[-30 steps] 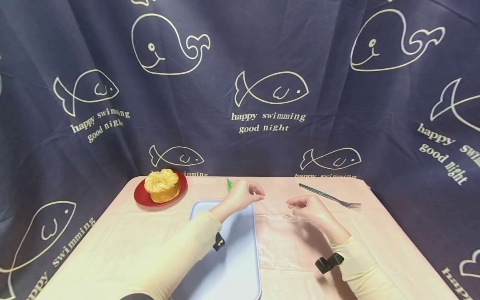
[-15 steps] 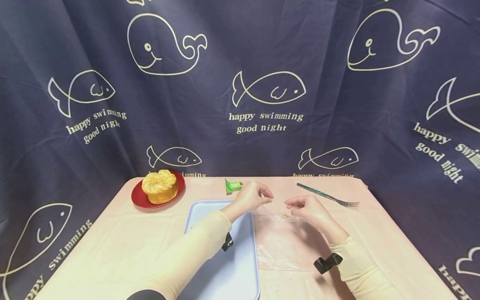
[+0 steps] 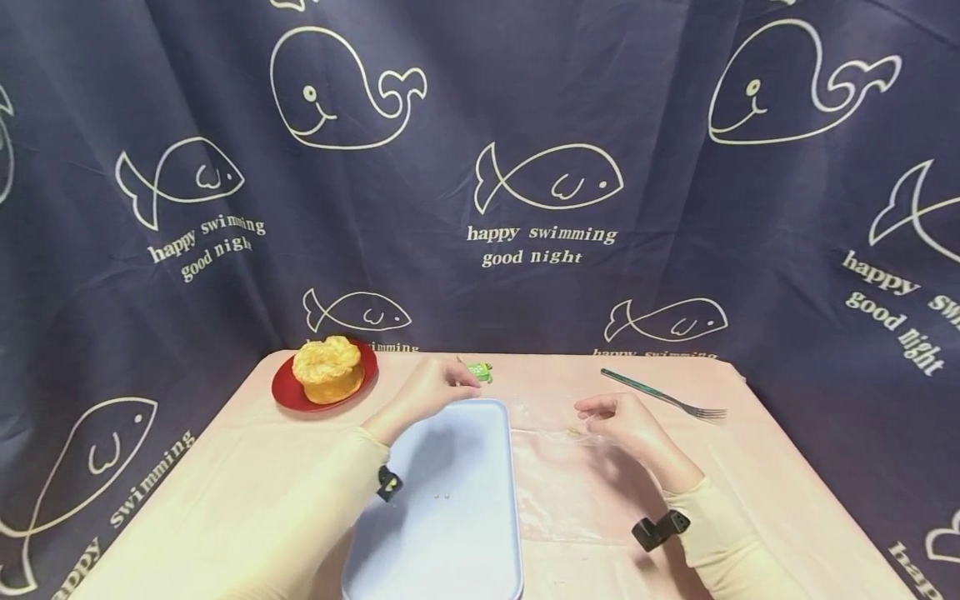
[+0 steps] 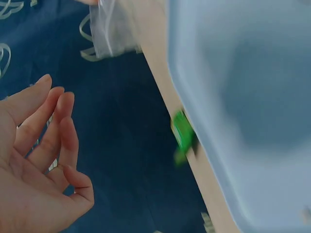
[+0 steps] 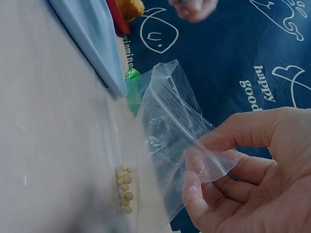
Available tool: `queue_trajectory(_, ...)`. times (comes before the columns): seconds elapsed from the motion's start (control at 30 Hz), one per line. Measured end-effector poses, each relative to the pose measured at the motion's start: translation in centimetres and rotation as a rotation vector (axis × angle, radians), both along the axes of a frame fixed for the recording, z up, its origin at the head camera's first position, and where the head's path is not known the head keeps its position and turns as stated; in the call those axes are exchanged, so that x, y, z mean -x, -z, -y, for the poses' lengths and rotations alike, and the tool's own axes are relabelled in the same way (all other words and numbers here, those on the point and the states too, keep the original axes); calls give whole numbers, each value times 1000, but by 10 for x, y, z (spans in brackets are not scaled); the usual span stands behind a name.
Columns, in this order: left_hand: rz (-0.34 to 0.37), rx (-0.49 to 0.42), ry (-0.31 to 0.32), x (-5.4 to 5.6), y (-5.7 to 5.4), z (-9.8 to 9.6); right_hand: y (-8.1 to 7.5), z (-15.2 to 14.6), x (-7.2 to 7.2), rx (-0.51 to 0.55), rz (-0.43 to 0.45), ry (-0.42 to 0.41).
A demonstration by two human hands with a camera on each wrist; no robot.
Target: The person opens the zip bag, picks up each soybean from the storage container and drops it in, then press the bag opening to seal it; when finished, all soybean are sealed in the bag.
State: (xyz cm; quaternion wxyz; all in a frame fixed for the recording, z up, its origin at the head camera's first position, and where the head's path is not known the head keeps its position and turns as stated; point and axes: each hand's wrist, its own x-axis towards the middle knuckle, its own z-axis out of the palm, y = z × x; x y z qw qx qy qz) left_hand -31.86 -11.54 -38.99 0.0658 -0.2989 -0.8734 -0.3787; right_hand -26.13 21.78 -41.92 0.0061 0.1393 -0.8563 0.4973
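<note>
My right hand [image 3: 626, 425] pinches the rim of a clear zip bag [image 5: 165, 111] between thumb and fingers. Several pale round beans [image 5: 125, 189] lie low in the bag, toward the table. My left hand [image 3: 431, 390] is above the far left corner of a light blue tray [image 3: 480, 467]. Its fingers are loosely bent, with nothing visible between them in the left wrist view. Two small pale beans [image 3: 442, 496] rest on the tray floor.
A small green wrapped packet [image 3: 480, 372] lies behind the tray, partly covered by my left fingers. At the back left a red plate [image 3: 285, 392] bears a round golden bread [image 3: 328, 371]. A green-handled fork [image 3: 660, 393] lies behind my right hand.
My left hand first edged right toward the bag, then swung back left over the tray's far end, uncovering the two beans. The right hand and bag stay in place.
</note>
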Motion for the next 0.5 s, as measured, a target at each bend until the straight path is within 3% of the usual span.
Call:
queue_trajectory(0.27,70,89,-115,-10,20,73,3,3,2,2,7,2)
queue_trajectory(0.37,105,139,-161,-14,29,91,2,3,3,-13,8,13)
queue_trajectory(0.5,105,209,-156,-17,39,106,1,3,2,3,15,0)
